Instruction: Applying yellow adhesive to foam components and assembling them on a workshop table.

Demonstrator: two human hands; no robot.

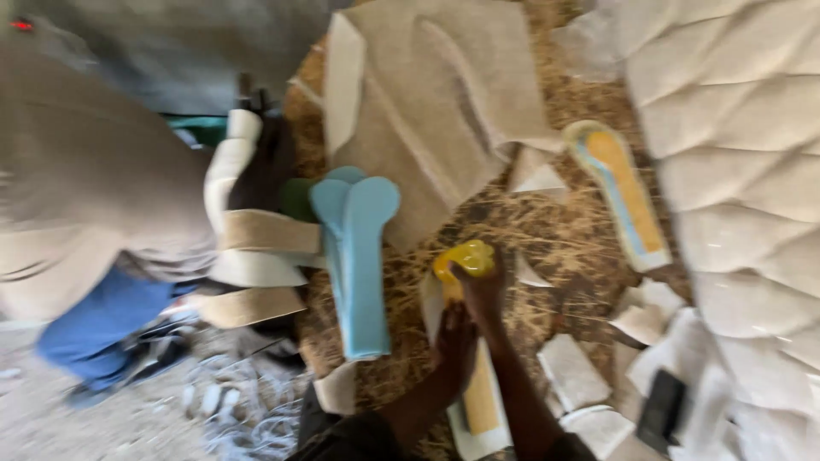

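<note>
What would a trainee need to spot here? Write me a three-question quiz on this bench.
1. True or false: the right hand touches a yellow lump at the top of a long strip.
2. What colour are the two long shapes lying left of the hands?
A. red
B. light blue
C. black
3. Fill in: the left hand rests on the ____ that runs toward the bottom edge.

Key
1. True.
2. B, light blue.
3. Strip; it is white with a yellow middle. The picture is too blurred to show how the fingers grip.
</note>
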